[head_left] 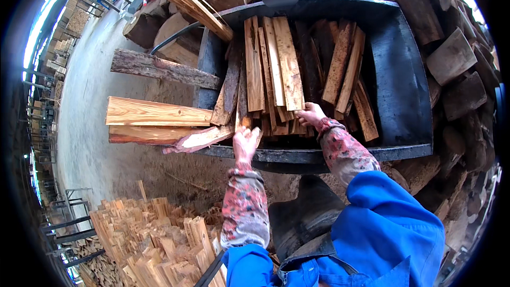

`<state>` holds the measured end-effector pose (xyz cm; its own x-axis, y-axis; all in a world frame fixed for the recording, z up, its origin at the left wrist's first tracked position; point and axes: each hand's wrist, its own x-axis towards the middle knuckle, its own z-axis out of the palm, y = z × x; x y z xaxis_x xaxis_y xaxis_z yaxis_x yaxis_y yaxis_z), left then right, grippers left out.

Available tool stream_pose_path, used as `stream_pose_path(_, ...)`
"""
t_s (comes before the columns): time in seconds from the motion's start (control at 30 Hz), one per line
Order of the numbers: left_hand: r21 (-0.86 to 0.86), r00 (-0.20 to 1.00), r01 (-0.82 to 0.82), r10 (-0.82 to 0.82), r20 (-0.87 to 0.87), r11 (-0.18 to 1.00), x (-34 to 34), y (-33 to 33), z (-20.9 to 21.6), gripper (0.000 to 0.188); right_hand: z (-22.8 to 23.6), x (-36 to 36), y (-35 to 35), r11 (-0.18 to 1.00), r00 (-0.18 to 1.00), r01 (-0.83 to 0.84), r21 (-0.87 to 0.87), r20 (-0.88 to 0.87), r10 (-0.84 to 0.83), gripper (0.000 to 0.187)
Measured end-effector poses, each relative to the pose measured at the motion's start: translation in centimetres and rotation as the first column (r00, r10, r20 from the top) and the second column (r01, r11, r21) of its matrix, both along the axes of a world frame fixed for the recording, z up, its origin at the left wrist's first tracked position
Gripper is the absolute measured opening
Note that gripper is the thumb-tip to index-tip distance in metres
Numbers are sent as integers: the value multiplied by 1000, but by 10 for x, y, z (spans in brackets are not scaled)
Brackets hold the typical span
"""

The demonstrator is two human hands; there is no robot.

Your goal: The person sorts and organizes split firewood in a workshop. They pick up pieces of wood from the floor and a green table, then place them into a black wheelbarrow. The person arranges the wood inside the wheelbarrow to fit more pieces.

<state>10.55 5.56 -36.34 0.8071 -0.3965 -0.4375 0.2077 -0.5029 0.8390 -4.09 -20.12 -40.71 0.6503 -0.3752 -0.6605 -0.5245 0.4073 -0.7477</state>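
Left hand — grip on wood unclear

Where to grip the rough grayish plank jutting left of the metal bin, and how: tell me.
Grip the plank by its left end, probably from the left: that end juts past the metal bin, with no other wood on it.

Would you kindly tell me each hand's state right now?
Left hand: curled near a narrow brown wooden strip; grip unclear.
Right hand: touching the end of a long, pale wooden plank; grip unclear.
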Motion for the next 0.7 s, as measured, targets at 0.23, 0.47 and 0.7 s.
stream_pose_path(0.23, -201, 978, -179, 196, 68, 963, -80, 50, 34, 37, -9, -5, 2, 940, 1000, 21, -341, 21, -15, 58)
stream_pose_path(0.47, 40, 932, -345, 348, -103, 938, -179, 135, 3, 33, -33, 23, -16, 968, 991, 132, -215, -2, -135, 44)
stream_pose_path(0.7, 124, 801, -484, 495, -337, 866, -261, 189, -13, 31, 2, -3, -25, 576, 978, -160, -801, -208, -18, 29)
